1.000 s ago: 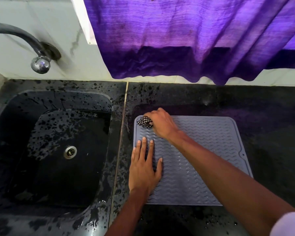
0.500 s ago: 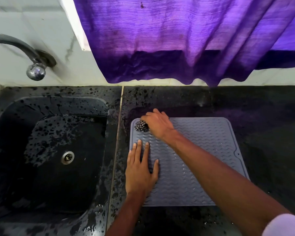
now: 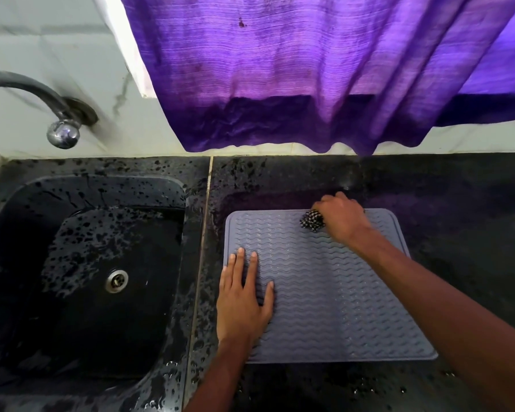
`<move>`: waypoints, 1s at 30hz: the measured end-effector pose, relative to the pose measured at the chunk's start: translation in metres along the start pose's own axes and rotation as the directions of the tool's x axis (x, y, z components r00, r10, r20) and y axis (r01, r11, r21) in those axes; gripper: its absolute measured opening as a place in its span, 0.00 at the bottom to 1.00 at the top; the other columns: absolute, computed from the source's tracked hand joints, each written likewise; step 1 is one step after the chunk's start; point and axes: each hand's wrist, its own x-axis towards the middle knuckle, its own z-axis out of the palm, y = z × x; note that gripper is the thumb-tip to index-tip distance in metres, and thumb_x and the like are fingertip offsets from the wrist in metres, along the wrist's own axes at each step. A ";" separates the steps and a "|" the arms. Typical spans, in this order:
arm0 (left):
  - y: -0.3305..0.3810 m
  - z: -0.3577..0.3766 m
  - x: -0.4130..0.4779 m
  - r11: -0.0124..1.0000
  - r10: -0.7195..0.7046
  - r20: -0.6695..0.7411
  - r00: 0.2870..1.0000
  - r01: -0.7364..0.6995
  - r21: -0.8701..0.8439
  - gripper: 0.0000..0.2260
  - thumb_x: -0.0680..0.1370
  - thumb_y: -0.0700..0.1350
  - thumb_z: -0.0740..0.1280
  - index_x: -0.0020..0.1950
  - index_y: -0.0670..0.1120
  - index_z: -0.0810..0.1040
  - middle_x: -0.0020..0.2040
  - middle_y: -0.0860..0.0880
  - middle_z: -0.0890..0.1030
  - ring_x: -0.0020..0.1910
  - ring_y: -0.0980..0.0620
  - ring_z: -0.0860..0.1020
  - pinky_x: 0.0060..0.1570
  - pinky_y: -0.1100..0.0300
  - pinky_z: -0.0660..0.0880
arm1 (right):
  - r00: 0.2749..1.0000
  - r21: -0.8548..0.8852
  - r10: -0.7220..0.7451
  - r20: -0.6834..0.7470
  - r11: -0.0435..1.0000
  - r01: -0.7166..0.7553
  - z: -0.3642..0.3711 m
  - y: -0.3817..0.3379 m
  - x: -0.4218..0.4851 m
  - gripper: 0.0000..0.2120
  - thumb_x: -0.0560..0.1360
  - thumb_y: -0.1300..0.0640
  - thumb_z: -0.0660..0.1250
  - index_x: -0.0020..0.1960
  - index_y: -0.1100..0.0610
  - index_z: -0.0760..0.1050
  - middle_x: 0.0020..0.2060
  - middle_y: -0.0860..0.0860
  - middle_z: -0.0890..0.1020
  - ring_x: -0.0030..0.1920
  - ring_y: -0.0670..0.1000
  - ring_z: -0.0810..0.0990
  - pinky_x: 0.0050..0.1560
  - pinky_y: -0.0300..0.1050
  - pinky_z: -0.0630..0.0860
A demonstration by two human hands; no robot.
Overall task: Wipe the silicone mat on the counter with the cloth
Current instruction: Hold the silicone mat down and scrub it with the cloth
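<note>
A grey silicone mat [image 3: 333,298] with a wavy ribbed surface lies flat on the black counter [image 3: 458,209], just right of the sink. My right hand [image 3: 342,217] grips a bunched black-and-white checked cloth [image 3: 312,220] against the mat's far edge, right of its middle; most of the cloth is hidden under my fingers. My left hand [image 3: 244,295] lies flat with straight fingers on the mat's left part, pressing it down.
A wet black sink [image 3: 84,281] with a metal drain [image 3: 116,281] fills the left side. A tap [image 3: 61,133] juts from the tiled wall above it. A purple curtain [image 3: 309,78] hangs over the counter's back edge. Water drops speckle the counter.
My right hand has slid the cloth rightward along the mat's far edge, from its far-left corner to right of the middle. My left hand stays flat on the mat.
</note>
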 end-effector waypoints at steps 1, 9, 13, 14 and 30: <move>0.000 0.000 0.000 1.000 0.002 -0.001 1.000 -0.002 0.001 0.31 0.81 0.62 0.56 0.81 0.48 0.63 0.82 0.47 0.58 0.81 0.47 0.57 0.77 0.45 0.62 | 0.999 0.026 -0.021 -0.031 0.999 0.022 -0.001 -0.008 0.002 0.19 0.72 0.63 0.68 0.61 0.50 0.75 0.55 0.50 0.78 0.58 0.56 0.73 0.55 0.55 0.74; -0.001 0.000 0.000 1.000 0.013 -0.008 1.000 -0.013 0.007 0.31 0.81 0.62 0.57 0.81 0.48 0.61 0.82 0.47 0.58 0.81 0.47 0.56 0.77 0.46 0.60 | 0.997 0.092 -0.069 -0.031 0.993 0.072 0.011 -0.048 0.014 0.20 0.72 0.67 0.65 0.62 0.52 0.75 0.56 0.50 0.78 0.59 0.58 0.72 0.56 0.58 0.72; -0.001 -0.001 0.000 1.000 0.011 -0.008 1.000 -0.011 0.000 0.31 0.81 0.62 0.57 0.81 0.48 0.62 0.82 0.47 0.58 0.81 0.48 0.56 0.78 0.47 0.59 | 0.999 0.108 -0.039 0.033 0.993 0.036 0.011 -0.010 0.010 0.18 0.72 0.63 0.68 0.59 0.49 0.76 0.54 0.48 0.78 0.58 0.56 0.72 0.56 0.58 0.74; 0.000 -0.001 0.000 1.000 0.011 -0.012 1.000 -0.011 -0.003 0.31 0.81 0.62 0.57 0.81 0.48 0.62 0.82 0.47 0.58 0.81 0.47 0.56 0.78 0.48 0.59 | 0.998 0.105 -0.025 0.049 0.994 0.020 0.009 0.001 0.009 0.16 0.73 0.62 0.67 0.59 0.48 0.76 0.53 0.48 0.78 0.58 0.56 0.72 0.56 0.58 0.75; 0.001 -0.003 0.000 1.000 0.016 -0.021 1.000 -0.016 -0.004 0.31 0.81 0.62 0.57 0.81 0.49 0.63 0.82 0.47 0.59 0.81 0.49 0.56 0.78 0.48 0.59 | 0.969 0.103 0.219 0.111 0.968 -0.230 -0.001 0.147 -0.037 0.13 0.74 0.57 0.65 0.57 0.46 0.78 0.56 0.51 0.81 0.59 0.57 0.77 0.55 0.58 0.77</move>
